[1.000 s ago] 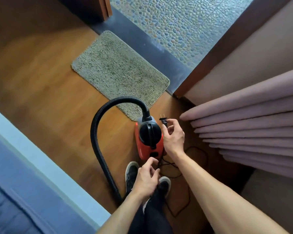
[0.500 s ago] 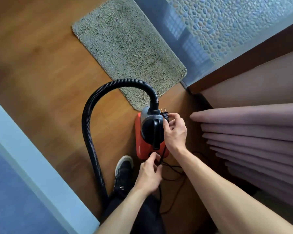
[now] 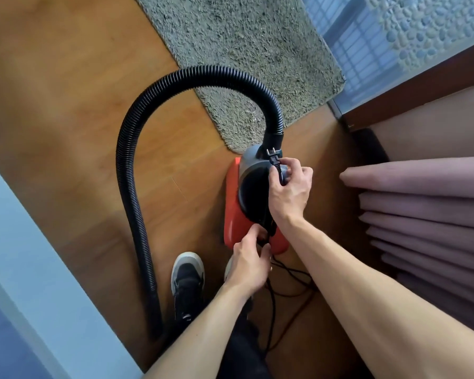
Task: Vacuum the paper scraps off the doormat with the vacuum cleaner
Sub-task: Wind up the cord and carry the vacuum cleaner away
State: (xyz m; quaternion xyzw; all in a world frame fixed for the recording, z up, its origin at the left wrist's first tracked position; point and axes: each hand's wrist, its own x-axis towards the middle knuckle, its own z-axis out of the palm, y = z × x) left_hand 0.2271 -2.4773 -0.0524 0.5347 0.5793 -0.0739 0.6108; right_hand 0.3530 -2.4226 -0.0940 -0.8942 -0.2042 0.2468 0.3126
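Observation:
A small red and black vacuum cleaner (image 3: 234, 212) stands on the wooden floor just below the grey shaggy doormat (image 3: 246, 47). Its black ribbed hose (image 3: 137, 149) arcs up from the front of the body and runs down the left to the floor. My right hand (image 3: 289, 191) pinches the black power plug (image 3: 273, 157) above the vacuum, prongs pointing away from me. My left hand (image 3: 248, 265) grips the black cord (image 3: 270, 294) at the rear of the vacuum. I see no paper scraps on the visible part of the mat.
Loose loops of cord lie on the floor by my black shoe (image 3: 187, 280). Folded mauve curtains (image 3: 427, 214) hang close on the right. A pale blue bed edge (image 3: 33, 269) borders the left. A pebble-tiled floor (image 3: 427, 20) lies beyond the threshold.
The view has closed in on the vacuum and tilted down. My right hand has carried the plug over the vacuum's front; my left hand stays on the cord at the rear.

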